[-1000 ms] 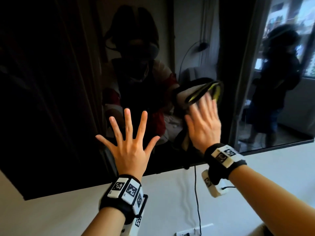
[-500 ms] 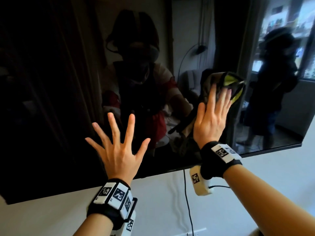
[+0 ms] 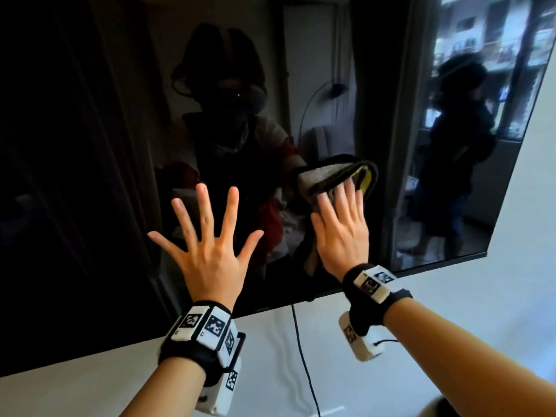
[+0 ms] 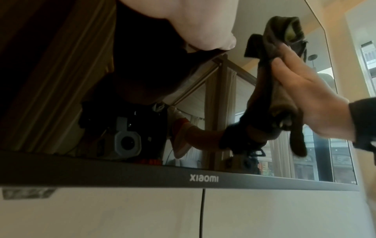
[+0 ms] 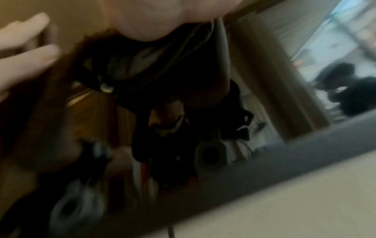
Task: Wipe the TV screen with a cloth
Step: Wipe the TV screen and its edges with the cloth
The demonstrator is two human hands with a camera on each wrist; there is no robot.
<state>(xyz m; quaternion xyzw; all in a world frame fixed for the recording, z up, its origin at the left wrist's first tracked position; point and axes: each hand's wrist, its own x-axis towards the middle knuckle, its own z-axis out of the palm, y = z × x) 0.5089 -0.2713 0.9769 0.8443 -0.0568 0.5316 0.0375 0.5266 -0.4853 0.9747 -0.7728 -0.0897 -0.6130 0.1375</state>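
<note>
The dark, wall-mounted TV screen (image 3: 90,145) fills most of the head view; its grey lower bezel (image 4: 142,175) carries a logo. My left hand (image 3: 210,242) lies flat on the glass with its fingers spread wide, holding nothing. Just to its right, my right hand (image 3: 341,224) presses a bunched grey cloth (image 3: 325,176) with a yellow and dark edge against the screen, fingers straight. The left wrist view shows the cloth (image 4: 270,67) sandwiched between that right hand (image 4: 301,90) and the glass, with one end hanging down. The right wrist view is blurred.
A black cable (image 3: 301,341) hangs down the white wall (image 3: 451,311) below the TV. The screen's right edge (image 3: 517,164) and lower right corner lie beyond my right hand. The glass mirrors the room, a window and a standing person.
My right hand slid the cloth up and to the right, then back left and lower, close to my left hand. The left hand stayed spread on the screen.
</note>
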